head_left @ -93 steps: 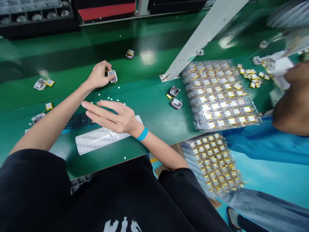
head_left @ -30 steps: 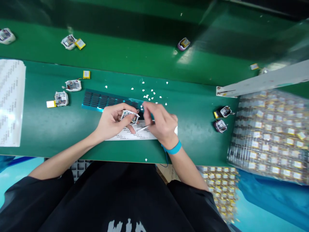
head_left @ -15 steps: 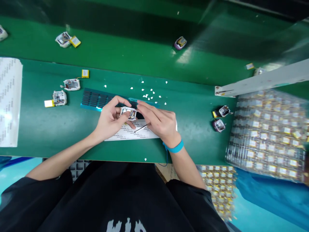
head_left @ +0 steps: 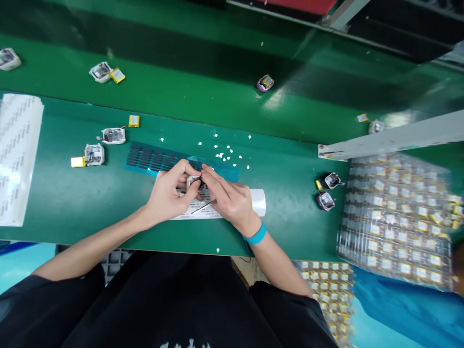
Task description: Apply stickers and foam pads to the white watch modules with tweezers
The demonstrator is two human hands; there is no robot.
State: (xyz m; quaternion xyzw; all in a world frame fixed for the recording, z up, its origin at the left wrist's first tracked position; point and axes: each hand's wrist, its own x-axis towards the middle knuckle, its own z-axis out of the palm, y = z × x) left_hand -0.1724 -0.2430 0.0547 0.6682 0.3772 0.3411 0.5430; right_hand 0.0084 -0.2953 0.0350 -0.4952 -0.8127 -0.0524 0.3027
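Between the thumb and fingers of my left hand (head_left: 168,193) is a small white device housing (head_left: 192,181) with a circuit board inside, partly covered by the fingers. My right hand (head_left: 232,200) is closed around a thin metal tool (head_left: 203,207), whose slim end points down and left from under the palm; its exact kind is unclear. The right fingertips meet the housing's right side, and whatever they pinch there is hidden. Beneath both hands lies a white printed backing sheet (head_left: 258,202). Just behind is a blue sheet with rows of black adhesive strips (head_left: 145,158).
Open housings with yellow batteries lie at left (head_left: 94,154) and right (head_left: 325,201). Several small white stickers (head_left: 224,158) dot the green bench (head_left: 290,193). A stack of clear battery trays (head_left: 395,217) stands at right beneath a white metal bar (head_left: 391,133). Printed sheets (head_left: 21,159) lie far left.
The camera view has tilted, so the bench sits lower in the picture. My right fingers have closed in over the housing, which has turned and is more covered now.
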